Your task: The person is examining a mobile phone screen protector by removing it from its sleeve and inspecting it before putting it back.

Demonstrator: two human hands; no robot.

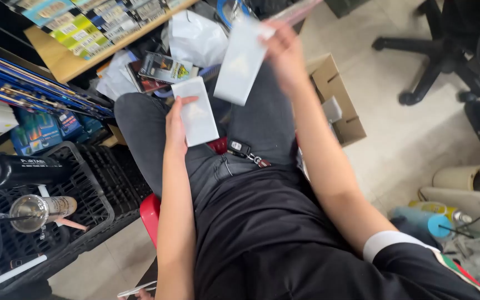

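My left hand (176, 129) grips a flat white packet (196, 114) by its left edge, above my left thigh. Higher up, my right hand (284, 53) is raised and blurred, pinching the top of a second, longer white packet (241, 61) that hangs tilted just right of the first. The two packets are close but apart. I sit on a red stool (150, 214) in dark jeans and a black shirt. A car key fob (241, 148) hangs at my waist.
A black plastic crate (93, 183) with a bottle and tools stands at left. Shelves of packaged goods (79, 28) fill the upper left. An open cardboard box (337, 94) lies right of my knee. An office chair base (440, 66) stands at upper right, spray cans (431, 219) at lower right.
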